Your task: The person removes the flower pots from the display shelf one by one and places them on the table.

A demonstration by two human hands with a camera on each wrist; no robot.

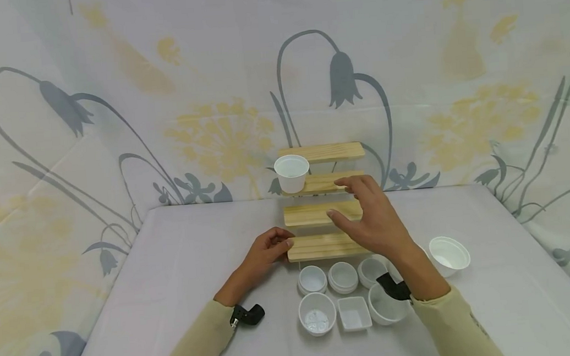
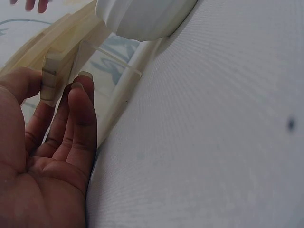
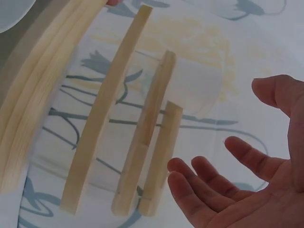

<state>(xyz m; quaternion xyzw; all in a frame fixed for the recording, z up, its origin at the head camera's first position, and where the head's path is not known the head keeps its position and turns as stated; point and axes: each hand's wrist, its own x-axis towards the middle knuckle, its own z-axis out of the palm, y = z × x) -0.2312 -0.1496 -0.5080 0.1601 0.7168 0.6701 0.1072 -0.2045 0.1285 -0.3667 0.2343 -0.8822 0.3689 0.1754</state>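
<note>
A tiered stand with several wooden planks (image 1: 327,247) stands at the middle of the table's back part. My left hand (image 1: 265,254) grips the left end of its lowest plank; in the left wrist view the thumb lies on one side of the plank end (image 2: 49,78) and fingers reach under it. My right hand (image 1: 374,216) hovers over the stand's right side with fingers spread and slightly bent, holding nothing. A white plastic cup (image 1: 292,175) sits upright at the left end of the second plank from the top. It shows pale behind the planks in the right wrist view.
Before the stand are several small white bowls (image 1: 343,277), a ribbed cup (image 1: 317,313), a square dish (image 1: 354,314) and a larger bowl (image 1: 385,306). Another white bowl (image 1: 449,255) is right of my forearm. A floral cloth (image 1: 222,66) hangs behind the white-covered table (image 1: 195,239).
</note>
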